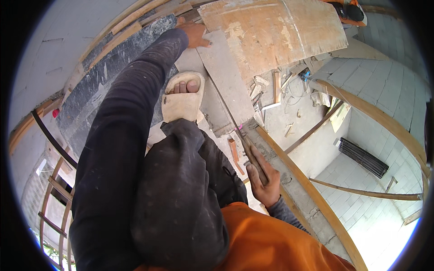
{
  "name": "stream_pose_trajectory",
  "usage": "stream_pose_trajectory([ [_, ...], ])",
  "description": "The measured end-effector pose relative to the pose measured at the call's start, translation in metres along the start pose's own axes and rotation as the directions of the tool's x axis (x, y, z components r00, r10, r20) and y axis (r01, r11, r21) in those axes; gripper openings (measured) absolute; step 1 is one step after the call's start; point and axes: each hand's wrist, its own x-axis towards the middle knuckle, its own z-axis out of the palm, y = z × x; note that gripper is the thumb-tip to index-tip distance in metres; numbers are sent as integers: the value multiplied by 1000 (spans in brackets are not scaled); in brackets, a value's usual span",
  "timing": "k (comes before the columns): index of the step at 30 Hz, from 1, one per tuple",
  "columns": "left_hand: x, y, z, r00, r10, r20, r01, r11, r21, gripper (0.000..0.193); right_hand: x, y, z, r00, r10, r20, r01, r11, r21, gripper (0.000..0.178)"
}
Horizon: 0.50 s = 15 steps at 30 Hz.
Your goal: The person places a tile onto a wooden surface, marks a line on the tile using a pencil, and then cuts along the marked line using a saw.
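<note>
A pale board [230, 81], upper centre, is apparently being sawn; a saw-like tool [248, 148], mid-frame, is gripped by the right hand [266, 180], fingers curled. Its top is touched by the left hand [195, 35], fingers spread. A straight stroke seems called for.

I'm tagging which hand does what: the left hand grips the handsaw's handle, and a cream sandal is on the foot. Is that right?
One thing is wrong: it is the right hand that grips the handsaw's handle, as the head view shows. The cream sandal is indeed on the foot.
</note>
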Motion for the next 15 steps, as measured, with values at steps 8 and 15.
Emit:
stream_pose_trajectory([
  [8, 4, 12, 0, 998, -56, 18, 56, 998, 37, 75, 156, 28, 78, 992, -102, -73, 109, 988, 107, 45],
  [15, 26, 15, -27, 974, -145, -171, 157, 986, 56, 78, 203, -1, 59, 978, -191, -86, 209, 913, 350, 49],
])
